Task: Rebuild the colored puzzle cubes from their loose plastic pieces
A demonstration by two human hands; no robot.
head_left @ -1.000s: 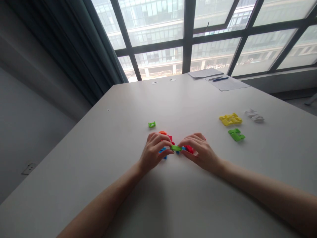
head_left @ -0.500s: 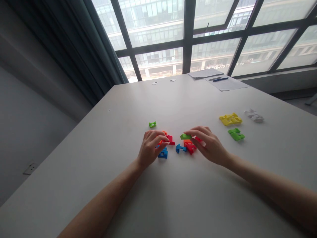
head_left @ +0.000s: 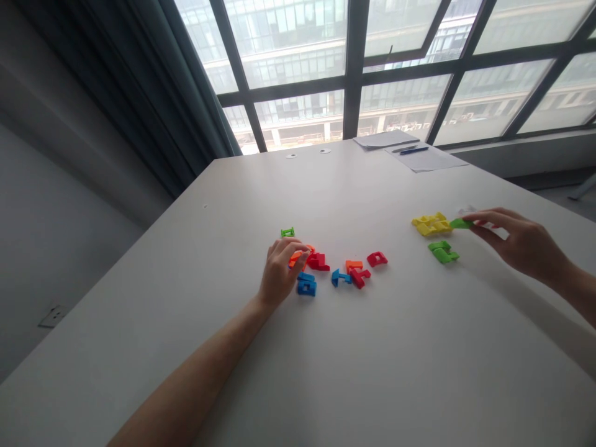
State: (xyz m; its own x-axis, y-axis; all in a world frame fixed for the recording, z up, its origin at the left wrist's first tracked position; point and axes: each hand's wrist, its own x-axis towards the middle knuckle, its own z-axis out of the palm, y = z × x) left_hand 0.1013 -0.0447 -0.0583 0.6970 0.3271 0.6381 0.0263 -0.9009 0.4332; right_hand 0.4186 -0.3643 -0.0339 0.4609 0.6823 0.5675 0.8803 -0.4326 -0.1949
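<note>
My right hand [head_left: 516, 236] pinches a green plastic piece [head_left: 460, 223] between thumb and fingertips, just above the table beside the yellow pieces [head_left: 433, 224]. Two or so green pieces [head_left: 444, 252] lie below it, and white pieces [head_left: 467, 210] are partly hidden behind the fingers. My left hand [head_left: 280, 271] hovers over the orange pieces [head_left: 298, 257] with its fingers curved and apart. Close by its fingertips lie red pieces [head_left: 319, 261] and blue pieces [head_left: 306, 287]. A small green frame-like piece [head_left: 287, 232] lies just beyond that hand.
Between my hands lie a blue piece [head_left: 341, 277], an orange piece [head_left: 354, 265], a red piece [head_left: 359, 277] and another red piece [head_left: 377, 258]. Papers [head_left: 431, 160] and a blue pen [head_left: 414, 150] rest at the white table's [head_left: 326, 372] far edge, before the window.
My right hand has carried the green piece from the middle group rightward to beside the yellow pieces, uncovering a red piece. My left hand has moved only slightly.
</note>
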